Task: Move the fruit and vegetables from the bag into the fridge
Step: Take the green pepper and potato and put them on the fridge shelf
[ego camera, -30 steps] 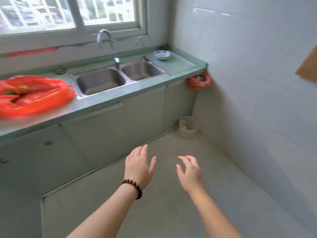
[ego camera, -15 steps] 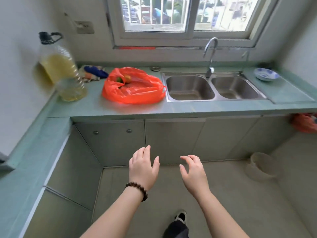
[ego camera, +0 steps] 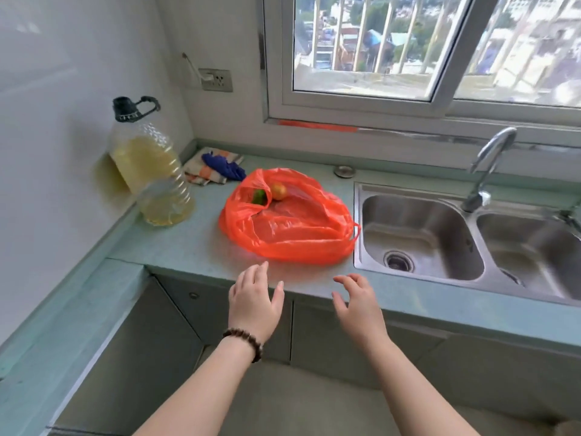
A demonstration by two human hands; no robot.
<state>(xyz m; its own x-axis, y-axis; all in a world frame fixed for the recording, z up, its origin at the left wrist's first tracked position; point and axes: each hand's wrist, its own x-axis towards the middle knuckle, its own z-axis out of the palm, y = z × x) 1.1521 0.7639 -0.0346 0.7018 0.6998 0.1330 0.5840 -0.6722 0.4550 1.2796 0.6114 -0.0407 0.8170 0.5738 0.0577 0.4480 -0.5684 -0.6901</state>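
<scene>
Because the food has to come out first, both hands are up in front of the orange bag [ego camera: 290,221], and that is likely why they are held this way. In the head view, the left hand [ego camera: 254,305] is at the near edge of the green counter [ego camera: 188,247], with its fingers straight and spread apart, holding nothing. The right hand [ego camera: 358,305] is just to the right of it, fingers loose and a little bent, also holding nothing. Neither hand touches the bag. A bead bracelet [ego camera: 243,343] sits on the left wrist.

The bag lies flat on the counter, just left of the sink [ego camera: 418,234]. Its mouth is on the far left side, and that makes sense, since you can reach in from there. At the mouth I can see a round orange fruit [ego camera: 278,191] and something green [ego camera: 259,196] beside it.

A big oil bottle [ego camera: 151,171] stands far left by the wall, out of the way. Some cloths [ego camera: 213,166] lie behind the bag.

Some things are hard to see. The plastic hides most of what is inside the bag, so I cannot tell how much food there is. The green thing is half covered, so I cannot say what it is. The fridge is nowhere in this view. The right bowl of the sink is cut off at the edge.
</scene>
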